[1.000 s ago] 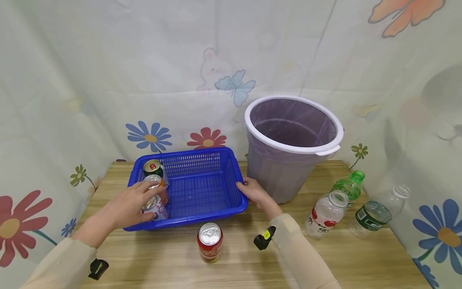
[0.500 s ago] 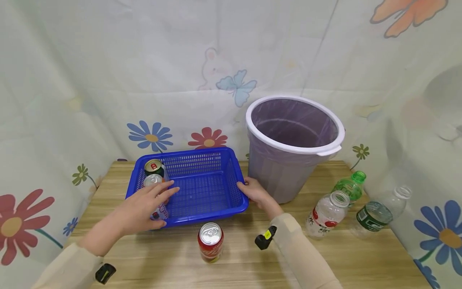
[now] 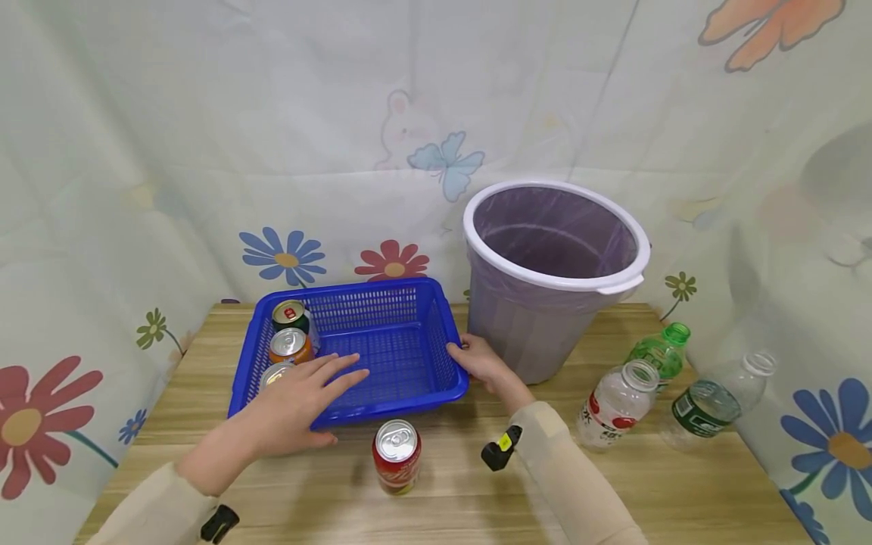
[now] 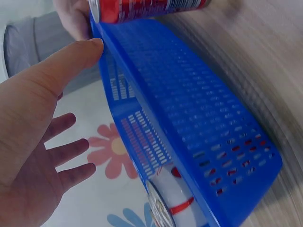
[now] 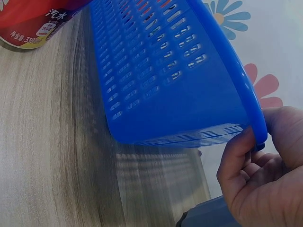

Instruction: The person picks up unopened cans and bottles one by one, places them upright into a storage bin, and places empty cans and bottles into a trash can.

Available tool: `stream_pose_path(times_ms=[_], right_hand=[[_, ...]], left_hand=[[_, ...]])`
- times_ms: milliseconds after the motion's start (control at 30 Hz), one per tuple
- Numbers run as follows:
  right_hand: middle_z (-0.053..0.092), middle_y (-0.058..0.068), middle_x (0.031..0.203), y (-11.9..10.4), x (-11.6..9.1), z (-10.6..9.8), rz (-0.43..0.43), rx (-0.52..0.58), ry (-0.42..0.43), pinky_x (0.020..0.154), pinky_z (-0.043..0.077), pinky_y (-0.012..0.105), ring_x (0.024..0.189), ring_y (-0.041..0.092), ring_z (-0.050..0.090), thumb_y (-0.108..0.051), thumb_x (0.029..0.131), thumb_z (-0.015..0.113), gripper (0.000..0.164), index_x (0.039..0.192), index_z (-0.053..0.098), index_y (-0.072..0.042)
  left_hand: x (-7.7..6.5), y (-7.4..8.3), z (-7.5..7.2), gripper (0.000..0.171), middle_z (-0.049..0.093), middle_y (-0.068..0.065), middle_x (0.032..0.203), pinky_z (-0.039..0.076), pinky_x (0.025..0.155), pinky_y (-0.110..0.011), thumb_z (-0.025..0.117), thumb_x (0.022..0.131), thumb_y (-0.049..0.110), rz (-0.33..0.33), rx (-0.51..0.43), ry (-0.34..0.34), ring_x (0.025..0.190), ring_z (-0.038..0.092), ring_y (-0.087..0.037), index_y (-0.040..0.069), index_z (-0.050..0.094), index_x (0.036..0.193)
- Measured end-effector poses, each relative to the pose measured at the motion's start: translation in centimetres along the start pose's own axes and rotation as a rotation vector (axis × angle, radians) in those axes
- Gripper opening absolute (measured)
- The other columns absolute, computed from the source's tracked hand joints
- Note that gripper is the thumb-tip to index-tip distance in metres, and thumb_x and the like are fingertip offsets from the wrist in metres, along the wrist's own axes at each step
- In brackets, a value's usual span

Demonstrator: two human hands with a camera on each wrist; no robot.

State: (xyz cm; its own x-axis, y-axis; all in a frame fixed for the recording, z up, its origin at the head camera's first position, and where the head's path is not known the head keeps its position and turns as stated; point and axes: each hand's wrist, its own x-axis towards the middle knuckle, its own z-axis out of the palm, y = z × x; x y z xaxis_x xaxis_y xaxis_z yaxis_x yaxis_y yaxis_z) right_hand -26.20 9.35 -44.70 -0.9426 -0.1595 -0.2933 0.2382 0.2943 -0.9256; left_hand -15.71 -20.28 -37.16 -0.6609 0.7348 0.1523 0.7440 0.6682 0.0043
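A blue plastic basket [image 3: 381, 412] stands on the table, and my right hand [image 3: 485, 363] pinches the rim at its right end. In the right wrist view the thumb and fingers of that hand [image 5: 265, 175] lie on both sides of the rim. My left hand [image 3: 293, 405] hovers over the basket's front left edge, fingers spread, holding nothing. Along the basket's left side stand a dark green can [image 3: 290, 314], an orange can [image 3: 291, 345] and a can [image 3: 275, 373] partly hidden by the left hand. A red soda can [image 3: 397, 458] stands upright in front of the basket.
A grey trash bin [image 3: 524, 325] with a liner stands right of the basket. On the table's right are a clear bottle with a red-and-white label [image 3: 616, 405], a green bottle [image 3: 661, 352] and a clear bottle with a green label [image 3: 715, 397]. A floral cloth hangs behind.
My left hand has left the cans and moved right and toward the front, uncovering the orange can's top. My right hand has kept its grip on the rim.
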Motion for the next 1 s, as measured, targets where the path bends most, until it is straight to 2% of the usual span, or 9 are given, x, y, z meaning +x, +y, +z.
stream_pose_path(times_ms=[233,433,633,767,900,1000], right_hand=[[0.062,0.024,0.101,-0.2,-0.1,-0.1,0.001,-0.004,-0.007,0.060,0.056,0.031,0.085,0.035,0.065,-0.020,0.093,0.048,0.030,0.113,0.050,0.003],[0.062,0.023,0.098,-0.2,0.0,-0.1,0.004,-0.005,-0.004,0.058,0.056,0.030,0.079,0.029,0.066,-0.018,0.092,0.049,0.028,0.109,0.051,0.004],[0.063,0.021,0.098,-0.1,0.0,-0.2,-0.005,0.004,-0.016,0.064,0.056,0.033,0.080,0.027,0.066,-0.020,0.093,0.049,0.030,0.111,0.051,0.004],[0.065,0.017,0.092,0.3,0.0,-0.3,-0.058,0.011,-0.043,0.063,0.057,0.034,0.075,0.023,0.066,-0.022,0.092,0.051,0.033,0.111,0.050,0.005],[0.064,0.020,0.094,0.3,0.1,-0.3,-0.064,0.006,-0.042,0.062,0.057,0.034,0.077,0.027,0.067,-0.021,0.091,0.051,0.033,0.111,0.051,0.005],[0.062,0.025,0.100,0.0,0.0,-0.1,-0.032,-0.001,-0.025,0.063,0.057,0.034,0.079,0.028,0.066,-0.019,0.092,0.050,0.031,0.112,0.051,0.005]], left_hand=[[0.8,1.0,0.4,0.096,0.034,-0.008,0.146,0.037,0.102,-0.048,0.081,0.063,0.046,0.035,-0.015,-0.011,0.129,0.037,-0.032,0.017,0.034,0.142],[1.3,2.2,1.0,0.095,0.032,-0.005,0.147,0.035,0.104,-0.047,0.079,0.064,0.048,0.060,-0.031,-0.033,0.131,0.035,-0.030,0.020,0.033,0.143],[2.0,3.0,1.7,0.096,0.037,-0.008,0.144,0.037,0.103,-0.047,0.081,0.061,0.048,0.121,-0.025,0.010,0.129,0.039,-0.031,0.018,0.036,0.141],[2.4,3.6,1.9,0.095,0.040,-0.009,0.142,0.039,0.101,-0.047,0.081,0.059,0.047,0.152,-0.026,0.025,0.126,0.041,-0.031,0.016,0.040,0.139],[2.6,4.2,2.1,0.093,0.039,-0.007,0.143,0.039,0.101,-0.046,0.080,0.062,0.049,0.158,-0.032,0.001,0.127,0.040,-0.029,0.018,0.039,0.139],[2.7,4.6,2.2,0.093,0.038,-0.006,0.143,0.040,0.100,-0.045,0.079,0.063,0.050,0.162,-0.031,-0.021,0.128,0.040,-0.028,0.019,0.037,0.140]])
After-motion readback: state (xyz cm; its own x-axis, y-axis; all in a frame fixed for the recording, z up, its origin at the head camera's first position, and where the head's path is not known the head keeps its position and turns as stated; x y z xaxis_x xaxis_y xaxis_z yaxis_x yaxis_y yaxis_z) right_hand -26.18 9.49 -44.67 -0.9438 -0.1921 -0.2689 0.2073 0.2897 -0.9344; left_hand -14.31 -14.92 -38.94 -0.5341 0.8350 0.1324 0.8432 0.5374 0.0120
